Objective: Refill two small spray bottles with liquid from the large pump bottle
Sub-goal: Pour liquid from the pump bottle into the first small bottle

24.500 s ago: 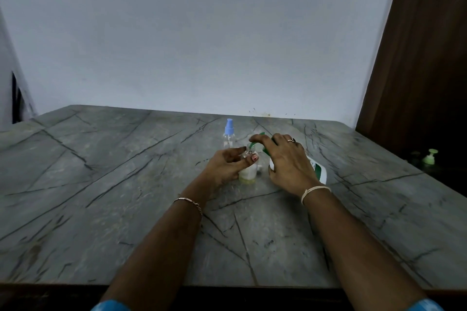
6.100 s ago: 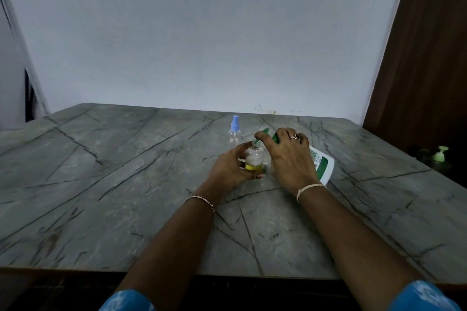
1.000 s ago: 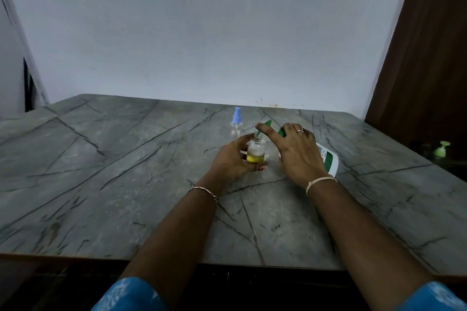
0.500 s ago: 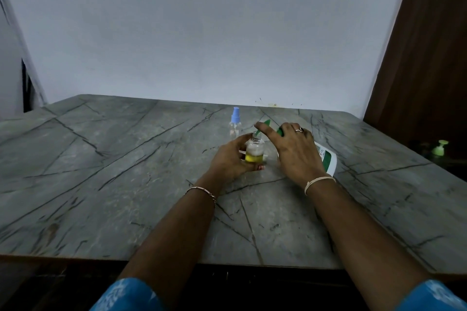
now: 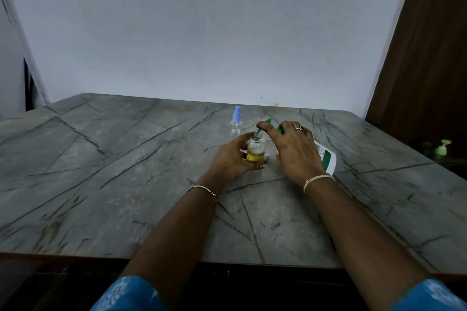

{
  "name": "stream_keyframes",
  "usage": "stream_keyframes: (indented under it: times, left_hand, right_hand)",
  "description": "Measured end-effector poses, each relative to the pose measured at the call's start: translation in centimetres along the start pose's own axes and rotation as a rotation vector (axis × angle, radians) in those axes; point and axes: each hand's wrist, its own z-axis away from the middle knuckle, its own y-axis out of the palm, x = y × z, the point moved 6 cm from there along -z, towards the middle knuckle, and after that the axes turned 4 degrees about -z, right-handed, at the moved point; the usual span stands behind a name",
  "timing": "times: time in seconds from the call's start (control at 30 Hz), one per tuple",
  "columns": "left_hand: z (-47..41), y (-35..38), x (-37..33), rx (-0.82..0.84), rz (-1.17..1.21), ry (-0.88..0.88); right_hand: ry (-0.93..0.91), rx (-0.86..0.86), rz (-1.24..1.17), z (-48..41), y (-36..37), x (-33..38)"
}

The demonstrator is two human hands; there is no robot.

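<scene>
My left hand (image 5: pixel 231 159) grips a small clear bottle (image 5: pixel 255 149) that stands uncapped on the table, with yellow liquid in its lower part. My right hand (image 5: pixel 293 149) lies over the large white and green pump bottle (image 5: pixel 327 159), which is tilted toward the small bottle. Its green pump spout (image 5: pixel 262 126) points into the small bottle's neck, with my forefinger on top of the pump. A second small clear spray bottle (image 5: pixel 236 122) with a blue spray cap stands upright just behind, untouched.
The grey veined stone table (image 5: pixel 126 184) runs to a white wall at the back. A dark wooden door (image 5: pixel 424 58) stands at the right. A small light green pump bottle (image 5: pixel 442 148) sits in the dark beyond the table's right edge.
Both hands hold the same grip as half a second and one second ago. The yellow liquid level stands higher than in the oldest frames.
</scene>
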Motion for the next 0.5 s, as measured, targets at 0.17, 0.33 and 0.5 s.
stream_keyframes:
  times: [0.17, 0.33, 0.5]
  left_hand:
    - [-0.13, 0.09, 0.19, 0.007, 0.005, -0.004]
    - [-0.20, 0.04, 0.20, 0.003, -0.004, 0.007]
    - [-0.46, 0.20, 0.50, 0.007, -0.009, 0.019]
  right_hand:
    - [-0.006, 0.007, -0.015, 0.35, 0.13, -0.59]
    - [0.017, -0.010, -0.050, -0.10, -0.29, 0.12]
    - [-0.002, -0.004, -0.057, -0.08, -0.20, 0.06]
